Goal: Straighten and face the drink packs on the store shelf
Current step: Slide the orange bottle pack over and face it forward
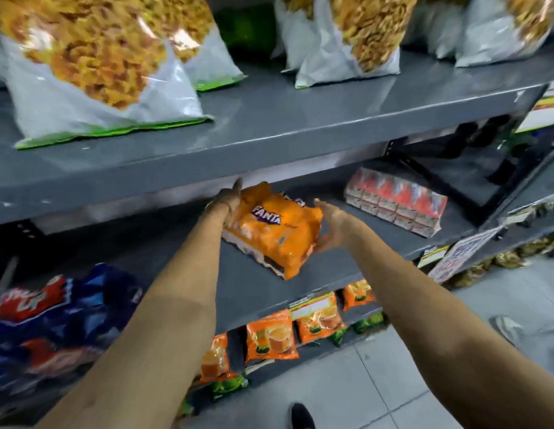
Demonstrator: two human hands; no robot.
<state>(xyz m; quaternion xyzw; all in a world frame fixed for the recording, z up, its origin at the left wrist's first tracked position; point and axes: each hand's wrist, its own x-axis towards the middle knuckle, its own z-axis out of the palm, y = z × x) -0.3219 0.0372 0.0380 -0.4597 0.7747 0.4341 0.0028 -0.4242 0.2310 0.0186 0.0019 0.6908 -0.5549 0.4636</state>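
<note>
An orange Fanta drink pack (275, 230) lies skewed on the middle grey shelf (248, 286), one corner pointing toward the front edge. My left hand (227, 199) presses flat against its far left side. My right hand (331, 227) cups its right side, fingers under the near right corner. Further right on the same shelf stands a red and white drink pack (396, 201), untouched. A blue and red drink pack (53, 323) sits at the left end of the shelf, partly behind my left forearm.
The grey shelf above (269, 119) overhangs the hands and carries large snack bags (93, 60). Orange drink-mix pouches (271, 335) line the shelf below. Paper price tags (461, 255) hang at the right front edge. Tiled floor and a shoe (300, 416) show underneath.
</note>
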